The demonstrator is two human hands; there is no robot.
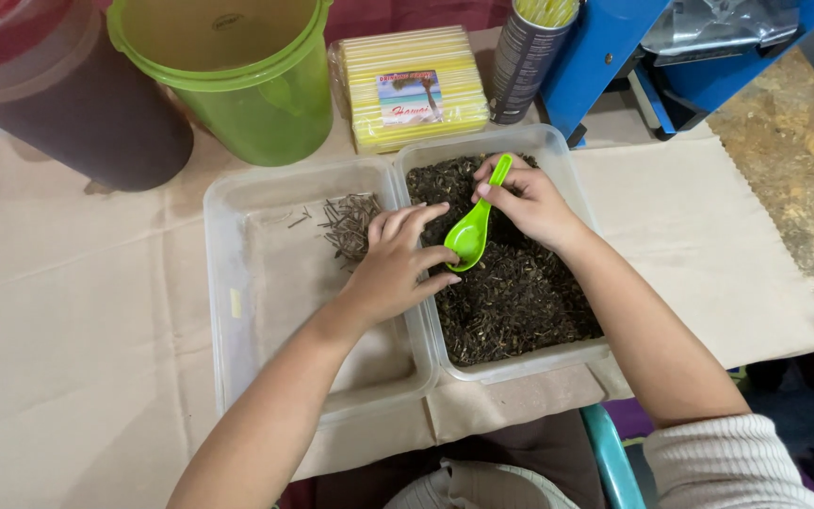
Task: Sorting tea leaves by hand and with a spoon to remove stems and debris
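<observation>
**Spoon held over the right tub, both hands at its bowl and handle**

My right hand (531, 203) holds the spoon (476, 226) by its handle. The thumb and forefinger are pinched on the handle near its far end, and the other fingers are curled loosely beneath. My left hand (398, 264) reaches across the wall between the two tubs. Its fingers (426, 256) are bent and close together, with the tips touching the near left edge of the spoon's bowl. I cannot tell whether they pinch anything there.

The spoon lies over the right tub (558, 353), in its far left part, slanting from the handle end at far right down to the bowl at near left. It is bright green plastic, glossy, with a narrow handle and a deep oval bowl. What the bowl holds is hidden by my fingers.

The right tub is clear plastic and filled with dark seeds (520, 302), blackish with pale flecks. The left tub (237, 302), the same kind, touches it side by side and holds only a small heap of thin dark sticks (349, 226) at its far right. Both stand on brown paper (77, 330).
</observation>
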